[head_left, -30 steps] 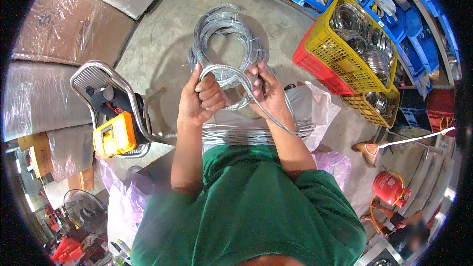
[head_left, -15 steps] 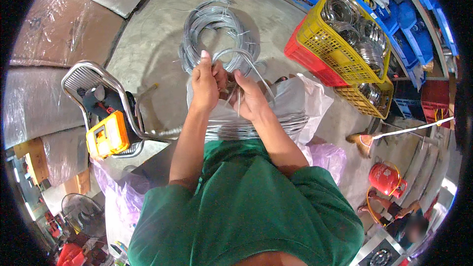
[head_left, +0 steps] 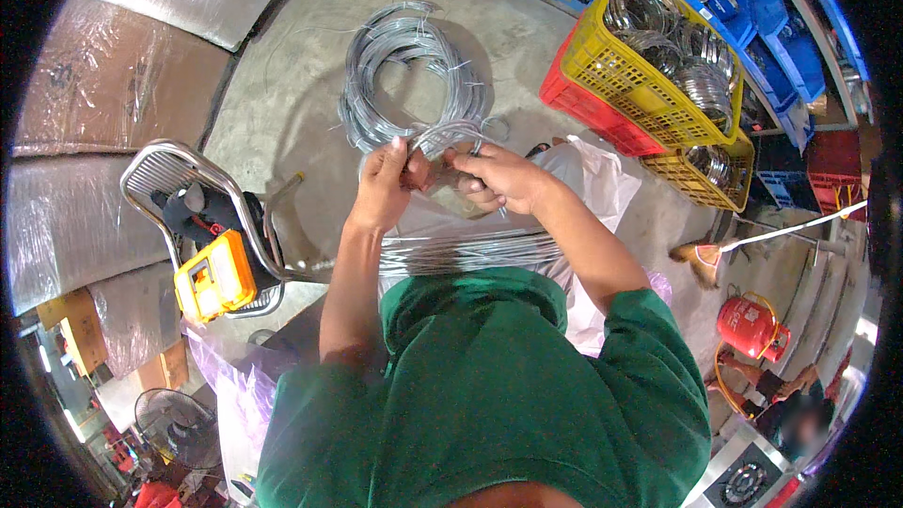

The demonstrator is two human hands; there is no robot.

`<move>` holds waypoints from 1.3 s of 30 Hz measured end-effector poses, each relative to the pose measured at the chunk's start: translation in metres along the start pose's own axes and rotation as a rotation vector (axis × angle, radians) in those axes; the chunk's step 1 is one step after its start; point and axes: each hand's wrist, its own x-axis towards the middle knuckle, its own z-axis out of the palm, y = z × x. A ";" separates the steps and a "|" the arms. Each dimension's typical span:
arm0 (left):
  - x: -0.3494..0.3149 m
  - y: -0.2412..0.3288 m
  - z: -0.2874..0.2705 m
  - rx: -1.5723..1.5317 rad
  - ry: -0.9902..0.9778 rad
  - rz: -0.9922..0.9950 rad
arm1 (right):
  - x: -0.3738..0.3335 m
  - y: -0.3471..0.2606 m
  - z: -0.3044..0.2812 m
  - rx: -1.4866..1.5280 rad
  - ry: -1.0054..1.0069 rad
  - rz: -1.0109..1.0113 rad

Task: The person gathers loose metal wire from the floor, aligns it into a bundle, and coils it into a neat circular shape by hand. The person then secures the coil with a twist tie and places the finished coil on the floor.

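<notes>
A bent strand of silvery metal wire (head_left: 453, 132) arches between my two hands, in front of my body. My left hand (head_left: 384, 183) is closed around its left end, thumb up. On the other end my right hand (head_left: 506, 181) pinches the wire, and a short tip sticks out below the fingers. Over my lap, beneath both forearms, lies a bundle of long wires (head_left: 447, 254). A big coil of grey wire (head_left: 362, 85) rests on the floor just beyond my hands, partly behind the held strand.
To the left are a tubular metal chair (head_left: 188, 155) and an orange case (head_left: 216, 277). Yellow crates (head_left: 611, 56) with metal rings stand far right, stacked by a red crate (head_left: 583, 108). A broom (head_left: 705, 259), a red gas cylinder (head_left: 750, 325) and another person (head_left: 795, 409) are at right.
My hands have moved apart, the right one going outward to the right. The wire arch between them now sits lower and flatter. The view has shifted slightly.
</notes>
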 end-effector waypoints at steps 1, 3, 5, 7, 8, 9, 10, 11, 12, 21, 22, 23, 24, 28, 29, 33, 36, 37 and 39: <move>0.002 0.003 -0.004 -0.038 0.079 0.028 | -0.004 0.002 -0.001 -0.069 -0.033 -0.066; 0.010 0.017 -0.021 -0.142 0.212 0.114 | -0.020 0.008 -0.007 -0.176 0.113 -0.088; 0.017 0.046 -0.050 -0.524 0.231 0.237 | -0.045 0.014 -0.025 -0.466 0.218 -0.158; 0.014 0.082 -0.084 -0.760 0.342 0.328 | -0.083 0.017 -0.060 -0.754 0.348 -0.299; 0.011 0.096 -0.098 -0.686 0.402 0.458 | -0.099 0.020 -0.079 -0.876 0.550 -0.343; 0.005 0.114 -0.112 -0.663 0.327 0.525 | -0.115 0.025 -0.099 -1.006 0.827 -0.335; -0.001 0.128 -0.121 -0.662 0.335 0.586 | -0.131 0.024 -0.123 -1.013 1.013 -0.424; -0.003 0.132 -0.122 -0.634 0.257 0.565 | -0.133 0.034 -0.140 -0.988 1.204 -0.449; -0.005 0.135 -0.120 -0.632 0.262 0.538 | -0.135 0.041 -0.154 -0.930 1.216 -0.501; 0.023 0.077 0.026 -0.890 0.042 0.376 | 0.008 0.085 -0.077 -1.264 0.893 -0.729; 0.026 0.070 0.037 -0.890 0.024 0.359 | 0.021 0.082 -0.056 -0.687 0.806 -0.610; 0.028 0.062 0.047 -0.836 0.138 0.340 | 0.030 0.076 -0.036 -0.043 0.628 -0.417; 0.029 0.054 0.055 -0.782 0.242 0.326 | 0.037 0.066 -0.021 0.223 0.545 -0.495; 0.024 0.040 0.052 -0.410 0.280 0.431 | 0.056 0.022 0.021 0.813 0.394 -0.670; 0.019 0.037 0.050 -0.270 0.281 0.479 | 0.056 0.016 0.026 0.880 0.369 -0.661; 0.007 0.030 0.040 0.011 0.457 0.393 | 0.065 0.013 0.034 0.954 0.254 -0.666; 0.010 0.027 0.037 -0.109 0.434 0.338 | 0.078 0.025 0.043 1.055 0.174 -0.546; 0.012 0.025 0.036 -0.166 0.415 0.332 | 0.081 0.029 0.045 1.085 0.125 -0.529; 0.015 0.023 0.035 -0.184 0.429 0.336 | 0.086 0.032 0.050 1.187 -0.018 -0.516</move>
